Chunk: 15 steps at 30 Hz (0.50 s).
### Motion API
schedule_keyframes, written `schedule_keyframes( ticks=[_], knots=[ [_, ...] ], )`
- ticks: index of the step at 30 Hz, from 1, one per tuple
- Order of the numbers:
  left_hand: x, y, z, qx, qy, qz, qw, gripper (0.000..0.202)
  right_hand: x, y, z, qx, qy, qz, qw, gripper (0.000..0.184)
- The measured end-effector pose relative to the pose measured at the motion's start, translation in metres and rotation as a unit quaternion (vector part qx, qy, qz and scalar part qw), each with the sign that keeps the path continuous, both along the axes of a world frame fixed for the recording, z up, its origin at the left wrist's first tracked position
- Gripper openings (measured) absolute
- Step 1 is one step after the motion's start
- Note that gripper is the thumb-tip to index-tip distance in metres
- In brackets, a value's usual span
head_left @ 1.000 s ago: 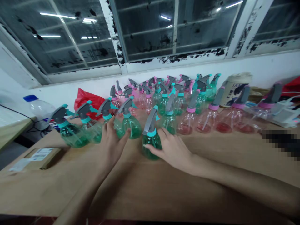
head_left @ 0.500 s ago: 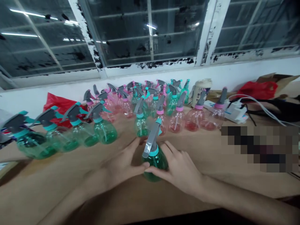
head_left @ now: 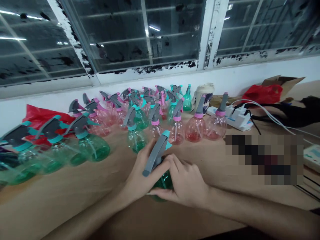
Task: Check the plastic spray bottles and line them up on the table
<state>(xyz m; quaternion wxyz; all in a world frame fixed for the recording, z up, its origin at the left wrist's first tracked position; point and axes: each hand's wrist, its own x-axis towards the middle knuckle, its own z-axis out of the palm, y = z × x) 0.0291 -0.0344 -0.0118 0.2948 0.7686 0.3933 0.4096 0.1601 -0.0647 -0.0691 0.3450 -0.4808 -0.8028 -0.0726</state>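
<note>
A green spray bottle (head_left: 163, 182) with a grey and teal trigger head stands in front of me at the near middle of the table. My left hand (head_left: 146, 166) is closed around its neck just below the spray head, hiding the teal collar. My right hand (head_left: 187, 178) grips the bottle's body from the right, thumb across the front. Just behind stand another green spray bottle (head_left: 136, 140) and a pink-collared spray bottle (head_left: 177, 131). A row of green spray bottles (head_left: 93, 146) stands to the left.
Several pink and green spray bottles crowd the back by the wall. A paper cup (head_left: 205, 96), a white power strip (head_left: 237, 118) with cables and a red plastic bag (head_left: 262, 95) lie back right. Another red bag (head_left: 47, 116) is at left. Brown sheeting (head_left: 120, 213) covers the table.
My left hand has gone from the bottle's left side to wrap its neck. The right hand stays on the body. The view has shifted right.
</note>
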Motion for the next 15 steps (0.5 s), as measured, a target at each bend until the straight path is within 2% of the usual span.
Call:
schedule_keyframes(
  ticks=[5, 8, 11, 15],
  knots=[
    [0.004, 0.004, 0.002, 0.001, -0.022, -0.001, 1.0, 0.011, -0.007, 0.007, -0.001, -0.026, 0.007, 0.017, 0.999, 0.072],
    [0.0, 0.011, 0.002, 0.002, -0.01, -0.009, 1.0, 0.011, 0.0, 0.015, 0.003, -0.06, 0.014, 0.079, 0.995, 0.076],
    [-0.01, 0.02, 0.0, -0.004, 0.009, -0.016, 1.0, 0.012, 0.022, 0.028, 0.008, -0.086, -0.031, 0.165, 0.982, 0.068],
    [-0.02, 0.029, 0.0, -0.011, 0.023, -0.033, 0.999, 0.027, 0.067, 0.044, 0.002, -0.133, -0.09, 0.137, 0.977, 0.052]
  ],
)
